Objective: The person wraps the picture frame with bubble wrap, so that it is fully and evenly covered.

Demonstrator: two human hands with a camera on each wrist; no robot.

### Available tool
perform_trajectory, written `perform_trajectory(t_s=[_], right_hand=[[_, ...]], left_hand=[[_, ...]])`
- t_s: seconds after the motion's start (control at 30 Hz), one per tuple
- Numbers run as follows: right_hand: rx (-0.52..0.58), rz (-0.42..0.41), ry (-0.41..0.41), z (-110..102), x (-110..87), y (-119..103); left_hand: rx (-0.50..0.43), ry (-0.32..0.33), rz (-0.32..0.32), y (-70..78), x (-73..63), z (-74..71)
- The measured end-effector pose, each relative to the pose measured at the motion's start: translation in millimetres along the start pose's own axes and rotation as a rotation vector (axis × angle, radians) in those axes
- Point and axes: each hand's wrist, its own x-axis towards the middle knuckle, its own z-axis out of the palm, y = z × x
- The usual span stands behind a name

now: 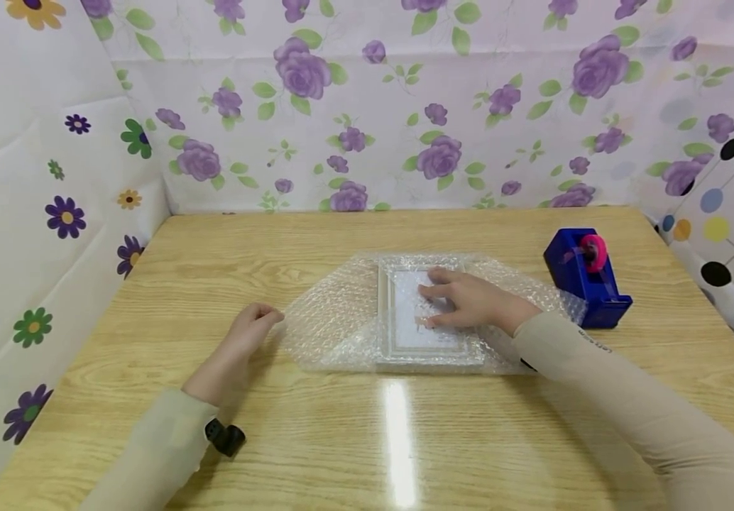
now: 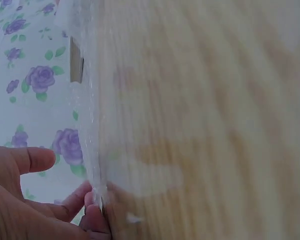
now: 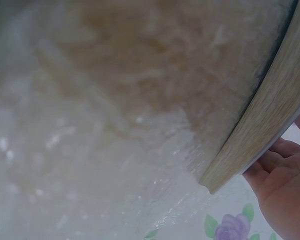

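Note:
A light picture frame [image 1: 385, 312] lies on the table amid clear bubble wrap [image 1: 335, 305], which spreads out in pointed flaps to its left and right. My right hand [image 1: 469, 298] rests on the frame's face with its fingers spread. In the right wrist view, the frame's wood-grained side [image 3: 260, 115] runs beside that hand [image 3: 285, 185]. At the tip of the left flap is my left hand [image 1: 248, 333]. Its fingertips [image 2: 92, 215] touch the wrap's edge low at the tabletop, while the thumb [image 2: 37, 160] stands apart from them.
A blue tape dispenser [image 1: 581, 284] with a pink reel [image 1: 593, 253] stands to the right, with the right flap's tip reaching its base. Flowered cloth [image 1: 341, 106] hangs behind the wooden table [image 1: 277, 440]. A black wrist device [image 1: 225, 437] sits at my left cuff.

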Motion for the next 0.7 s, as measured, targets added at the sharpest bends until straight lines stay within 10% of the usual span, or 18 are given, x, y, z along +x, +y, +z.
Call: perform_trajectory(t_s=[0.53,0.7], right_hand=[[0.018,0.043,-0.024,-1,1.1,0],[0.019,0.040,-0.030,1,0.9,-1]], left_hand=[[0.002,-0.045,0.048,-2.0,-4.2,-3.0],[-0.199,-0.046,0.045,-4.6,-8.8,3.2]])
